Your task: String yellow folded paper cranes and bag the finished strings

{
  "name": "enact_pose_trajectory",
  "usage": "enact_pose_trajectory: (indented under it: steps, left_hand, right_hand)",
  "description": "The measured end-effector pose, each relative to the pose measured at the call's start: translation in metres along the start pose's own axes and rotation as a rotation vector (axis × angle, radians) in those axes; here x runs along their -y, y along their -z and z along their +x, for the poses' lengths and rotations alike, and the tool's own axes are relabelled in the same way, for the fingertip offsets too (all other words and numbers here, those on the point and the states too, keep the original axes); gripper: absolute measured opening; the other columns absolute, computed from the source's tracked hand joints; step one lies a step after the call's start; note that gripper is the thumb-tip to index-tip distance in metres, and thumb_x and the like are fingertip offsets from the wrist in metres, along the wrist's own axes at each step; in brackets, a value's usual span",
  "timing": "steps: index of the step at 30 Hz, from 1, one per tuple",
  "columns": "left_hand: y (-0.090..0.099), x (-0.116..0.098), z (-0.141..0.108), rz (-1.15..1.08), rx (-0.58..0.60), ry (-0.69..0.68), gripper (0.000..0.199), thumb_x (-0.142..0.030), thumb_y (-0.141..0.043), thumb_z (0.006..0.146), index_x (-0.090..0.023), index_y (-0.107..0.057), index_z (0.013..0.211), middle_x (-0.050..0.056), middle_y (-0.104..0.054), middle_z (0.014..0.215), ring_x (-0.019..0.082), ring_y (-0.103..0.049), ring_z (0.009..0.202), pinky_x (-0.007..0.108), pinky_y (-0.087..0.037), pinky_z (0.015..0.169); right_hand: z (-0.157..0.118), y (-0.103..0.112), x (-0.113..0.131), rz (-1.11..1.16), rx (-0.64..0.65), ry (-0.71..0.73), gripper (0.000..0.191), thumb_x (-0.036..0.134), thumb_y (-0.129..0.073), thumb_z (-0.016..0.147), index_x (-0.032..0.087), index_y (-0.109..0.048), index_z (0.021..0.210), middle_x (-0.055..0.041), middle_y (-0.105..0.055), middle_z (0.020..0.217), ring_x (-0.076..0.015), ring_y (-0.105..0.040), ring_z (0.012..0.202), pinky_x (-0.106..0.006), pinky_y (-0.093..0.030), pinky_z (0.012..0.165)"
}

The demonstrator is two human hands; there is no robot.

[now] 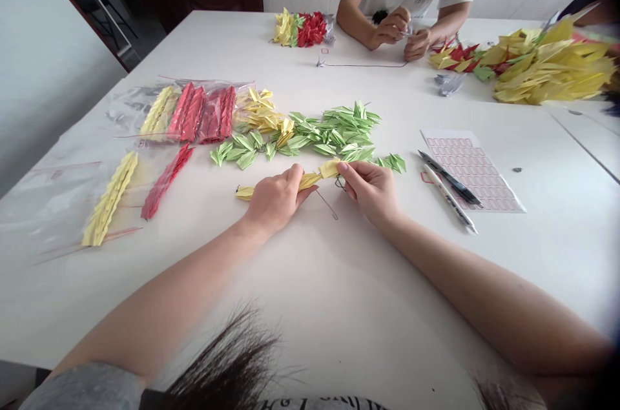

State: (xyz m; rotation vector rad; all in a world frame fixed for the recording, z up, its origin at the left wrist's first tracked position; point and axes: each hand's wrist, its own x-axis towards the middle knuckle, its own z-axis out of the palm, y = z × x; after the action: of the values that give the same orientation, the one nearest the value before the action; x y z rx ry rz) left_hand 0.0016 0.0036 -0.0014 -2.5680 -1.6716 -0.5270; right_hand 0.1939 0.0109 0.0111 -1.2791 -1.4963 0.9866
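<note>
Centre of frame: yellow folded-paper strip [311, 179] over the white surface [310, 294] | left hand [275, 197] curled closed round its middle; right hand [372, 190] pinching its right end, thumb against finger | likely feather-light, springy, easily creased; best gripped gently along the thicker folds

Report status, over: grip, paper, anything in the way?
Left grip shut round yellow paper strip. Right grip pinching yellow piece at strip's end. Green paper pieces close beyond, apparently not blocking.
</note>
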Motion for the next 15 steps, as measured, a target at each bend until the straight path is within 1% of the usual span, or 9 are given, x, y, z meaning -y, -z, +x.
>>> enact_pose_trajectory:
  steps: [4, 9, 12, 15]
  left_hand:
    - [-0.0033, 0.0024, -0.0003, -0.023, -0.065, 0.000, 0.031, -0.049, -0.047, 0.099, -0.018, -0.050, 0.097, 0.005, -0.070, 0.081, 0.021, -0.070, 0.070, 0.028, -0.040, 0.055]
    - [-0.0045, 0.0027, -0.0003, -0.034, -0.082, -0.018, 0.030, -0.049, -0.049, 0.099, -0.019, -0.050, 0.096, 0.005, -0.068, 0.082, 0.021, -0.068, 0.072, 0.028, -0.041, 0.057]
    - [-0.0038, 0.0019, -0.0001, -0.010, -0.087, -0.030, 0.031, -0.049, -0.049, 0.098, -0.019, -0.051, 0.095, 0.005, -0.067, 0.080, 0.022, -0.067, 0.075, 0.029, -0.042, 0.060]
    - [-0.0033, 0.0018, 0.0000, -0.004, -0.095, -0.039, 0.031, -0.050, -0.048, 0.098, -0.019, -0.050, 0.094, 0.005, -0.065, 0.078, 0.022, -0.066, 0.075, 0.029, -0.042, 0.061]
  right_hand:
    - [-0.0007, -0.0004, -0.0010, -0.032, -0.027, 0.057, 0.057, 0.071, -0.061, 0.080, 0.018, -0.054, 0.060, 0.0035, -0.041, 0.047, -0.0085, -0.031, 0.044, -0.026, -0.022, 0.045]
    - [-0.0005, -0.0005, -0.0015, -0.022, -0.037, 0.064, 0.055, 0.068, -0.061, 0.082, 0.018, -0.058, 0.061, 0.0034, -0.042, 0.047, -0.0088, -0.032, 0.045, -0.027, -0.024, 0.047]
    - [-0.0006, -0.0005, -0.0003, -0.014, -0.034, 0.048, 0.057, 0.067, -0.061, 0.083, 0.018, -0.054, 0.056, 0.0031, -0.042, 0.048, -0.0087, -0.032, 0.046, -0.028, -0.024, 0.048]
    - [-0.0005, -0.0003, 0.0015, -0.017, -0.004, 0.017, 0.059, 0.066, -0.060, 0.085, 0.018, -0.049, 0.052, 0.0028, -0.042, 0.048, -0.0082, -0.032, 0.045, -0.027, -0.025, 0.048]
